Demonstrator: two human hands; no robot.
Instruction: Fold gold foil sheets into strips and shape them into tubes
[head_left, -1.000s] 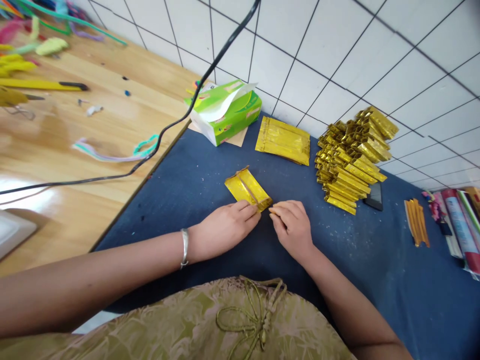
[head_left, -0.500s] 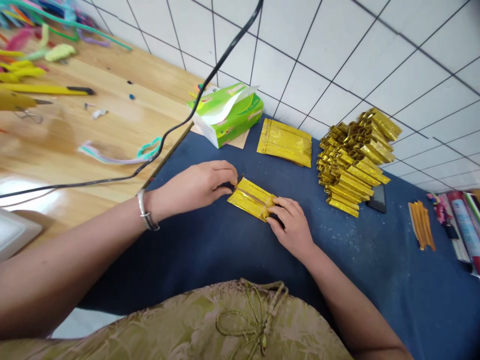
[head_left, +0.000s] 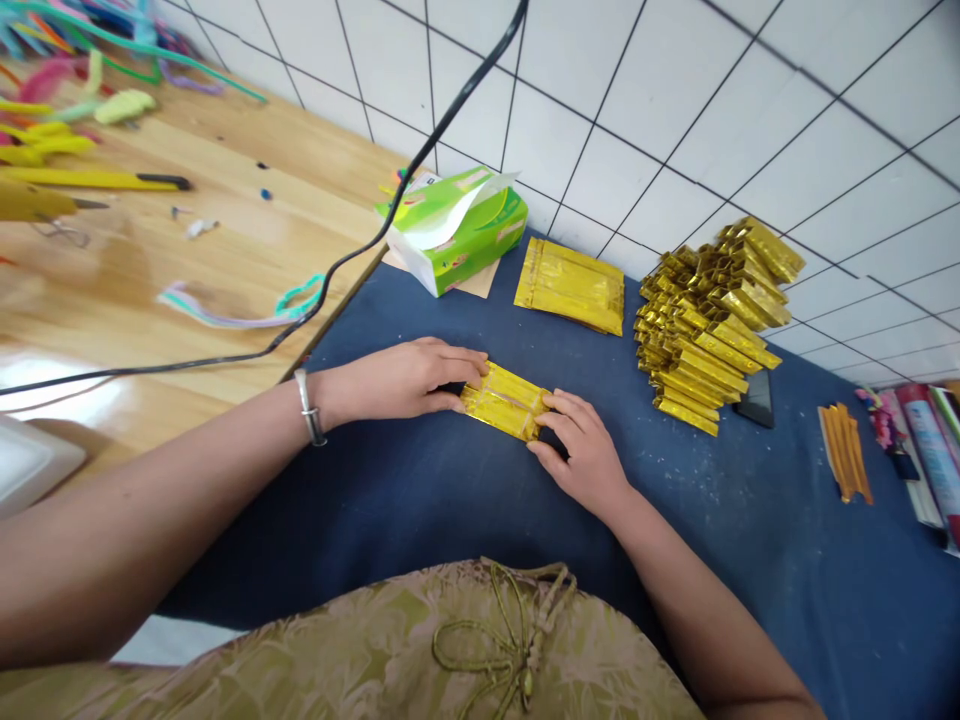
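Folded gold foil paper (head_left: 506, 401) lay flat on blue-covered bench (head_left: 420, 490), pinched at its left end by left hand (head_left: 405, 378), right end by right hand (head_left: 585, 455), both grips closed on it, between them.

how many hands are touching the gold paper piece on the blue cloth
2. The left hand presses the left end of the gold paper piece; the right hand pinches its right end.

The black phone (head_left: 754, 398) lies half hidden under the pile of folded gold papers (head_left: 709, 320); rolled tubes (head_left: 926, 450) run off the right edge.
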